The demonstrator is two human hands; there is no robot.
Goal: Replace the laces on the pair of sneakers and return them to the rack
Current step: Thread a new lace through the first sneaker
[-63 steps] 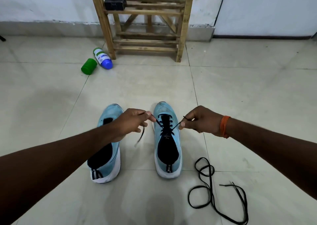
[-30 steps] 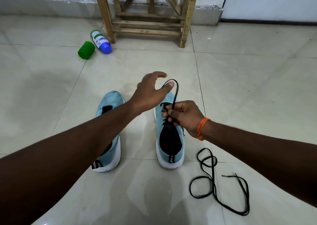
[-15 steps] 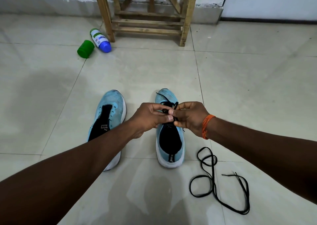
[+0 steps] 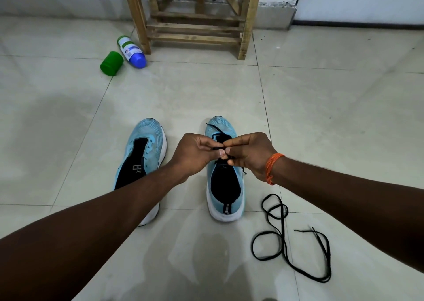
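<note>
Over on the left a green cap (image 4: 111, 63) and a toppled bottle (image 4: 132, 52) lay on the tiled floor (image 4: 183, 89), just beside a leg of the wooden rack (image 4: 195, 25). Nearer the person, the unlaced sneaker (image 4: 149, 131) pointed its toe toward the rack, eyelets bare. The left hand (image 4: 195, 155) had its fingers curled, pinching the black lace (image 4: 216, 129) above the tongue of the laced sneaker (image 4: 226, 209). The right hand (image 4: 251, 154), an orange thread band (image 4: 271, 166) at its wrist, pinched the same lace from the other side, the fingertips of the two almost meeting. To my eye this was the knotting of that shoe's bow, so about half the lacing looked done. The next move would call for a loop drawn through and pulled snug without slackening the crossings. Off to the right the spare lace (image 4: 286, 238) lay in loose coils on the floor, presumably meant for the bare shoe.
</note>
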